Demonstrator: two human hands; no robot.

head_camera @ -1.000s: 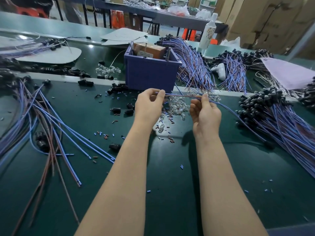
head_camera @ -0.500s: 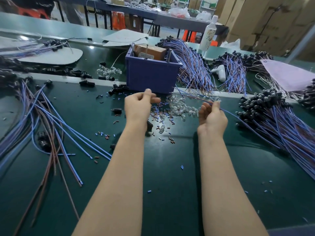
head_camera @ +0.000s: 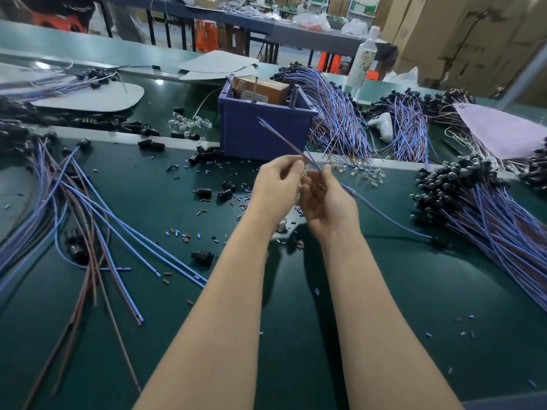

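Both my hands meet above the middle of the green table [head_camera: 296, 335]. My right hand [head_camera: 328, 202] pinches a thin blue and brown wire pair [head_camera: 284, 140] whose stripped ends point up and left in front of the blue bin. The wire's long blue tail [head_camera: 384, 216] runs right across the table to a black socket [head_camera: 438, 241]. My left hand [head_camera: 276, 187] has its fingertips at the wire, by a small clear bulb that is mostly hidden between the hands. Whether it grips that bulb is not plain.
A blue plastic bin [head_camera: 260, 128] stands just behind the hands. Loose blue and brown wires [head_camera: 88, 220] fan over the left. A big bundle of wires with black sockets [head_camera: 479, 208] lies right. Clear bulbs [head_camera: 189, 124], black sockets [head_camera: 202, 193] and cut insulation bits litter the middle.
My hands were apart half a second ago and have come together. The wire end swung from lying level to pointing up and left.
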